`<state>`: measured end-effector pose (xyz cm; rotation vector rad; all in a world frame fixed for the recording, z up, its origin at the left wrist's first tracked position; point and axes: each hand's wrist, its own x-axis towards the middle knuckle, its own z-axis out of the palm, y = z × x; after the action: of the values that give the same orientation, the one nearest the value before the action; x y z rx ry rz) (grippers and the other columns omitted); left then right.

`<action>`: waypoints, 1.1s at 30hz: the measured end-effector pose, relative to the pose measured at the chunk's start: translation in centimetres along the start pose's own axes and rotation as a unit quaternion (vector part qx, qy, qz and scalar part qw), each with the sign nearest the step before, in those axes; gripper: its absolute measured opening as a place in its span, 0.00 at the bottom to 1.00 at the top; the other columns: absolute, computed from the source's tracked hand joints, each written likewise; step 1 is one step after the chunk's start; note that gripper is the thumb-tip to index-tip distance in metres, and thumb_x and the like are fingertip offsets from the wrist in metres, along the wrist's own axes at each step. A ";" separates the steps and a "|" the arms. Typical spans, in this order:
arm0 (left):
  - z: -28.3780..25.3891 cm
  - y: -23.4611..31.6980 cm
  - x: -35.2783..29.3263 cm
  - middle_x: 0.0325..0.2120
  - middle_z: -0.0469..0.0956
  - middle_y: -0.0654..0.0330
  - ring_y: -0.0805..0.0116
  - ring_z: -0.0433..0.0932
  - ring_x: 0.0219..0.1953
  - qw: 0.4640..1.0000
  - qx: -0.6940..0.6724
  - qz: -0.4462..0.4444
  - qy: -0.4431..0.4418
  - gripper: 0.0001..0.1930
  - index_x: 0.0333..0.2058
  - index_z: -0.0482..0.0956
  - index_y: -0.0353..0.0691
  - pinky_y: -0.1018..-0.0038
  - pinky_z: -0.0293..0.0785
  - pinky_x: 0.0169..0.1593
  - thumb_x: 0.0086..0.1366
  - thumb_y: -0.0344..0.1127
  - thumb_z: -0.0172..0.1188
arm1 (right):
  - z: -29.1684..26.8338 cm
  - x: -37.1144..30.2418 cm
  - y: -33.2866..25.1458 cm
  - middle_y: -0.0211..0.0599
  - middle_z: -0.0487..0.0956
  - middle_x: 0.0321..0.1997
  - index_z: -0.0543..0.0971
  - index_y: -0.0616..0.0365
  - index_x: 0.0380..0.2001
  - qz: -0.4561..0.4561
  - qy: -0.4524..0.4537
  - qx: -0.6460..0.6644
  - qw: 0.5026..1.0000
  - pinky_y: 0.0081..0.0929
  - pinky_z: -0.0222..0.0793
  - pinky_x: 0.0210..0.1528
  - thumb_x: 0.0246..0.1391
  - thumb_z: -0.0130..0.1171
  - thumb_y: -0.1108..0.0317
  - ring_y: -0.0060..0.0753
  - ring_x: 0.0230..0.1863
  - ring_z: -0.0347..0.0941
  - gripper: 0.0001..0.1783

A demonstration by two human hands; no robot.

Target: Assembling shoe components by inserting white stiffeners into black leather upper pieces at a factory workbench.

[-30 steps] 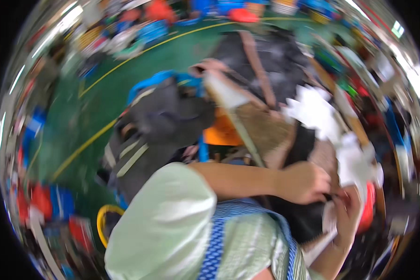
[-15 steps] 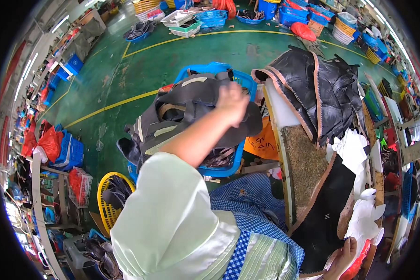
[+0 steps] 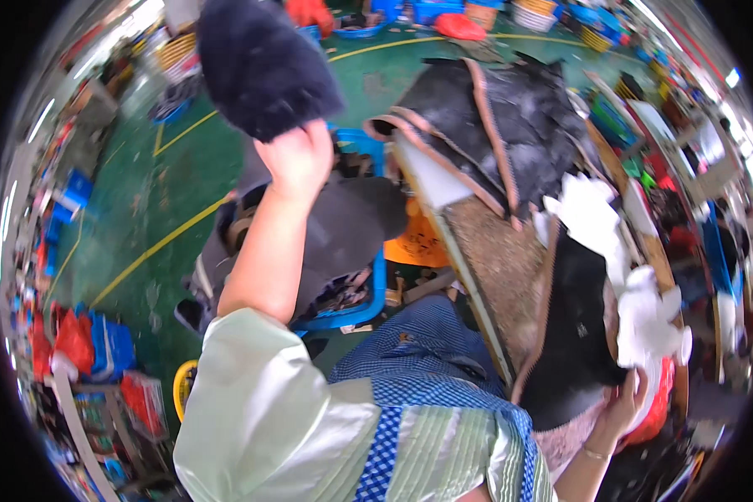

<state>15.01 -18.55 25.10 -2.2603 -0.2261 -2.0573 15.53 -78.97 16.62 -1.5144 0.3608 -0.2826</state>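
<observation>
My left hand (image 3: 299, 159) is raised above the blue basket, gripping a dark, fuzzy-faced piece of material (image 3: 263, 67) by its lower edge. Under that arm, dark grey cut pieces (image 3: 343, 222) are heaped over the blue basket (image 3: 380, 280). At the lower right, my right hand (image 3: 623, 403) pinches the edge of a black panel (image 3: 573, 335) with a tan toothed border. The panel lies along the bench, its pale pinkish underside showing near my right wrist. My left fingertips are partly hidden by the fuzzy piece.
On the narrow bench (image 3: 498, 259), black leather-like pieces (image 3: 531, 117) with tan edges are stacked at the far end. White cutouts (image 3: 590, 213) lie along its right side. An orange bag (image 3: 417, 243) sits between basket and bench. A yellow basket (image 3: 182, 389) stands at left.
My left hand has lifted up and left from the basket, now carrying the dark fuzzy piece. The view has shifted, and my right hand stays at the black panel's edge.
</observation>
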 end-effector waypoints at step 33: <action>9.7 29.7 9.9 0.29 0.82 0.51 0.67 0.82 0.21 0.660 -0.525 -0.064 -0.533 0.13 0.44 0.77 0.33 0.72 0.76 0.29 0.61 0.30 0.57 | 10.7 -5.8 -20.1 0.29 0.78 0.36 0.73 0.62 0.36 -0.177 -0.407 0.164 0.881 0.15 0.68 0.42 0.55 0.59 0.79 0.16 0.36 0.73 0.06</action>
<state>30.23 -45.74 35.29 -3.8967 1.0683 -0.4114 15.34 -67.64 37.28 -1.2229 -0.6169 0.0314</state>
